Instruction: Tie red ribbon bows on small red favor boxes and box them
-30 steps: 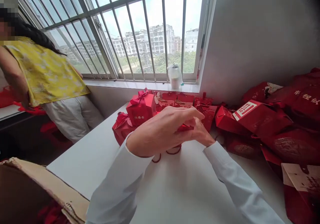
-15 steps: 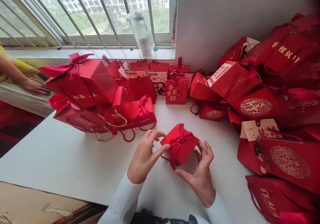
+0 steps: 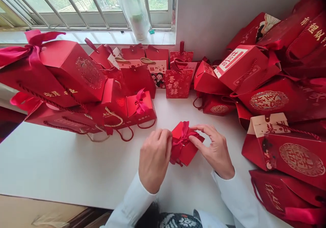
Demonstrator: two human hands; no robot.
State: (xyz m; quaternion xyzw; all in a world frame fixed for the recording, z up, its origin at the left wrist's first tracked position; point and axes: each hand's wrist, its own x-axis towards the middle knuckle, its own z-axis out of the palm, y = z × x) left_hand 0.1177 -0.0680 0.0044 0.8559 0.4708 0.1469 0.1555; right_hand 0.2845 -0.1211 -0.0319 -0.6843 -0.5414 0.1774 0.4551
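A small red gift box (image 3: pixel 189 155) sits on the white table in front of me, topped by a dark red ribbon bow (image 3: pixel 182 140). My left hand (image 3: pixel 156 158) is closed at the bow's left side, its fingertips pinching the ribbon and partly hidden behind the knuckles. From the right, my right hand (image 3: pixel 215 148) pinches the bow's right loop between thumb and forefinger. The box's lower left is covered by hanging ribbon ends.
At left stands a stack of red gift boxes (image 3: pixel 76 75) with rope handles. Several red gift bags (image 3: pixel 178 83) line the wall under the window. More red boxes (image 3: pixel 267 100) pile up at right. A plastic-wrapped bottle (image 3: pixel 134 15) stands on the sill.
Both hands have moved from around the box's sides to the bow and closed on its ribbon. The view has tilted down and come closer, and another person's arm at left has left view.
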